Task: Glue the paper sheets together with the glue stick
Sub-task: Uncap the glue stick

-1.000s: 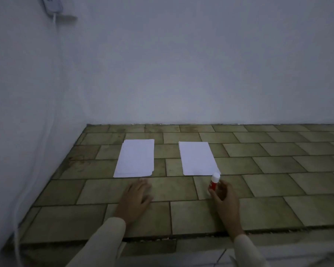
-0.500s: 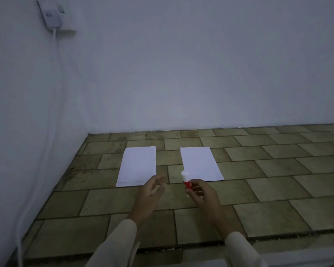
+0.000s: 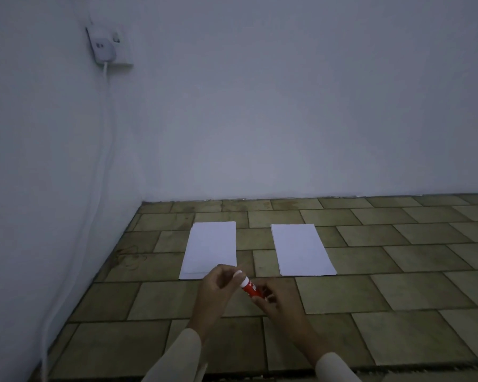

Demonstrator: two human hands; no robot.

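**A:** Where is the glue?

**B:** The short red plastic glue stick (image 3: 248, 287) is held tilted above the olive-brown tiled floor (image 3: 398, 293), its white cap pointing up and to the left. It is just in front of the papers' near edges.

**A:** Which hand has it?

**B:** Both. The right hand (image 3: 278, 300) is curled round the red barrel from below. The left hand (image 3: 217, 289) pinches the white cap between thumb and fingers. The cap sits on the barrel.

**A:** And the sheets?

**B:** Two flat white rectangular sheets lie side by side toward the floor's far edge, with a strip of tiles between them. The left paper sheet (image 3: 210, 248) is nearer the far left corner. The left hand hides part of its near end, and a second paper edge shows just inside that end. The right paper sheet (image 3: 301, 249) is fully in view.

**A:** Anything else?

**B:** A white plug (image 3: 102, 48) sits in a socket on the left wall. Its white cable (image 3: 104, 161) hangs down to the floor's left edge.
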